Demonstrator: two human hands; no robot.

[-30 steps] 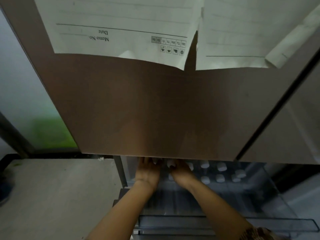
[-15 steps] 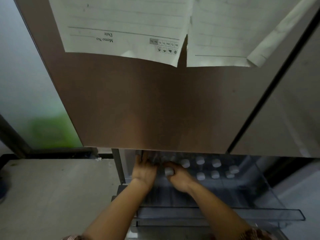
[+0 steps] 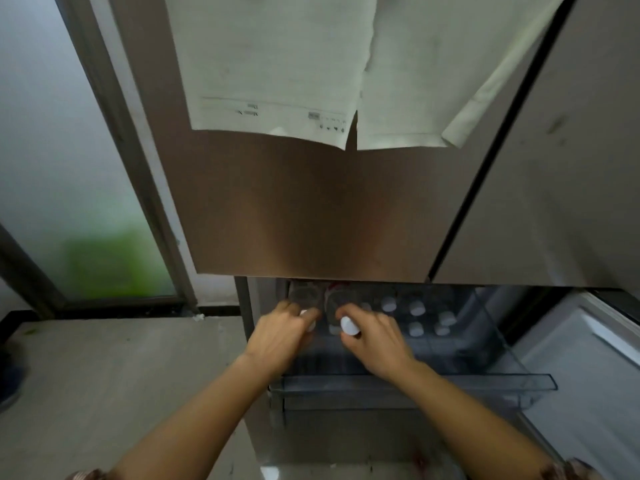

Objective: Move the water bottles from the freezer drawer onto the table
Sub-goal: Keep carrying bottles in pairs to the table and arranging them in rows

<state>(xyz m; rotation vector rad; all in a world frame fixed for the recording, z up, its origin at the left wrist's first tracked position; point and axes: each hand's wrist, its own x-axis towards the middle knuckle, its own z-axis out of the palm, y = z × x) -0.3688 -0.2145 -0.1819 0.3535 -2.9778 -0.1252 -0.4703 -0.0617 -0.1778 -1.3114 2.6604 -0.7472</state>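
The person leans over the open freezer drawer [image 3: 415, 384], a see-through box pulled out under the brown fridge door [image 3: 311, 209]. Both hands are inside it, at its left end.

The left hand [image 3: 280, 337] has its fingers curled round the top of the left bottle [image 3: 304, 296]. Only a bit of that bottle's cap shows past the fingers. The right hand [image 3: 377, 341] is curled round the neck of the right bottle [image 3: 338, 304], and its white cap [image 3: 349, 326] pokes out by the thumb. The two bottles are close side by side, and both look a bit blurry. I cannot tell if they are lifted up or standing on the drawer's floor.

The other bottles [image 3: 416, 308] stand further right in the drawer, in two short rows. You mostly see their round white tops. They are apart from the hands.

The grey table [image 3: 104, 375] is on the left, just beside the drawer. Behind it is a cloudy window [image 3: 52, 168] with a green blur low down. Two sheets of paper [image 3: 277, 64] hang high up on the fridge door.
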